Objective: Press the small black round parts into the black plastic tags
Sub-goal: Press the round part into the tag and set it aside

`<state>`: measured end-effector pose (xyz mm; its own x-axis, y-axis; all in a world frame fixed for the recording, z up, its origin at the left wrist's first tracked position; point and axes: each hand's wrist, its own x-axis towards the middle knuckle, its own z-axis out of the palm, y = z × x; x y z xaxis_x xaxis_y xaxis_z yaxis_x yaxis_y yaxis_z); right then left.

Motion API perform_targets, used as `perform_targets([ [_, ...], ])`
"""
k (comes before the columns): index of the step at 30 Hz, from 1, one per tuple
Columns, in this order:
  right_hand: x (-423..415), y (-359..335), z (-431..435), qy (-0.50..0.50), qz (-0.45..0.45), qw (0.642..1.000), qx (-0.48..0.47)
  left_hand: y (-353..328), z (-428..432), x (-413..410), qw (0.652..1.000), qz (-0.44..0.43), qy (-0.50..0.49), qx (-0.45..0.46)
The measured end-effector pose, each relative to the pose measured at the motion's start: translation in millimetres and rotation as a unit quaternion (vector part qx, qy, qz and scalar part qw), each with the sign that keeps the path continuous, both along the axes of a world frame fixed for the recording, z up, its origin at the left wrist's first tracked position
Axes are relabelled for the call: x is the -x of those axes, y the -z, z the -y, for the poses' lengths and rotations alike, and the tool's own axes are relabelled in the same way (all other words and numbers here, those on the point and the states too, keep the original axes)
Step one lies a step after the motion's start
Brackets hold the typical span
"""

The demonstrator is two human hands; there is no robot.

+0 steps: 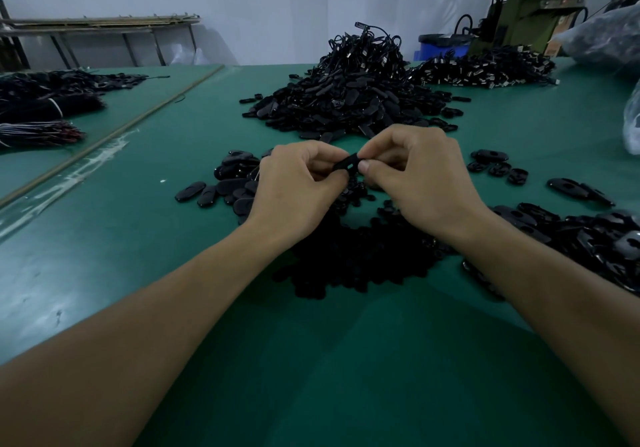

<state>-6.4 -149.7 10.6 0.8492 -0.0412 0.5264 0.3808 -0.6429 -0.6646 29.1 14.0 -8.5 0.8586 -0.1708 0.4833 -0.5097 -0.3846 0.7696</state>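
Observation:
Both hands meet above the green table [346, 360] and share one black plastic tag [348, 163]. My left hand [294, 186] pinches its left end with curled fingers. My right hand [419, 176] pinches its right end, thumb tip against the tag. Below my hands lies a dark heap of small black round parts [356, 256]. Loose oval tags [221, 190] are scattered to the left of my left hand. Whether a round part sits in the held tag is hidden by my fingers.
A tall pile of black tags and cords [360, 93] rises behind my hands. More tags lie at the right edge [595, 238] and in a small cluster [495, 166]. Cord bundles [41, 114] lie at the left; a blue bin [440, 46] and machinery stand at the back right.

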Motion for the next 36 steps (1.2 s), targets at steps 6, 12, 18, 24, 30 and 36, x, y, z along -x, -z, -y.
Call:
perform_targets([
  [6,-1.5,0.3,1.3,-0.005,-0.015,0.999,-0.028,0.4,0.2,0.1,1.0,-0.006,0.009,0.015],
  [12,-2.9,1.5,2.0,0.001,-0.041,0.998,-0.055,-0.2,0.5,0.2,0.998,-0.036,0.015,0.05],
  [18,-2.1,0.6,0.4,-0.005,-0.044,0.998,-0.041,-0.4,1.9,0.1,0.998,-0.041,0.029,0.049],
  [24,0.0,-0.5,-2.2,0.001,-0.023,1.0,-0.001,-0.5,1.6,0.1,0.998,-0.035,0.033,0.04],
  [30,0.5,-0.1,-2.5,0.006,-0.02,0.999,0.031,-0.1,1.9,-0.2,0.998,-0.036,0.031,0.044],
  [36,0.4,-0.1,-3.7,0.014,-0.017,0.999,0.026,-0.8,2.4,0.7,0.997,-0.045,0.044,0.051],
])
